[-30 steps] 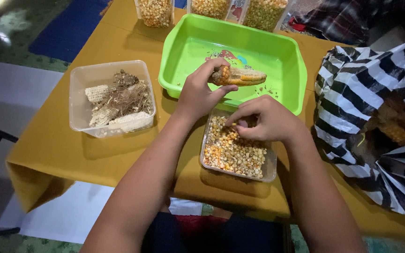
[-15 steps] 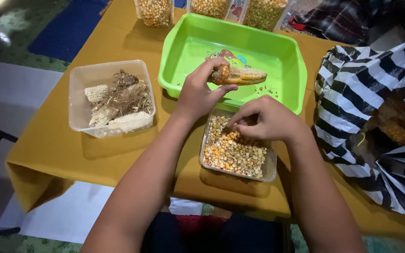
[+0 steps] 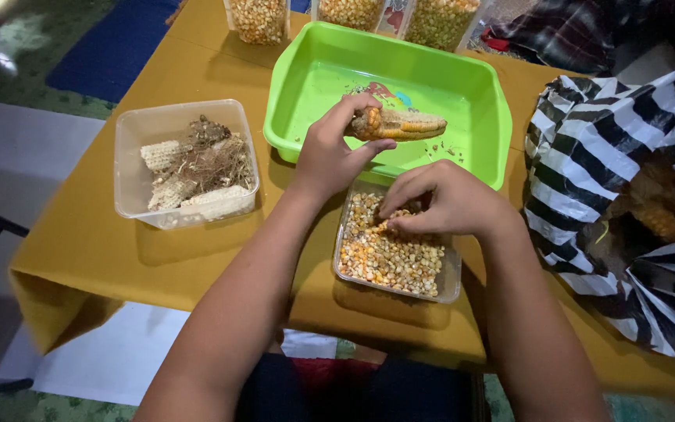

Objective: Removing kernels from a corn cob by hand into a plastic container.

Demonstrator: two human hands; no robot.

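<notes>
A green tray (image 3: 322, 86) is taken as landmark on the yellow-covered table (image 3: 80, 250). Right of it, a striped bag (image 3: 587, 156) holds cobs. Left of it, bare cobs and husk fill a clear tub (image 3: 130, 168). Just before it, loose kernels fill a small clear box (image 3: 447, 285). Over the tray, a part-stripped corn cob (image 3: 404, 123) is gripped by the left hand (image 3: 330, 152). Kernels in the box are pinched by the right hand (image 3: 443, 199).

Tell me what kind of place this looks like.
Probably a home or small workshop table set up for shelling corn by hand. The left hand holds a corn cob over a green tray; the right hand rests in a tub of loose kernels.
</notes>
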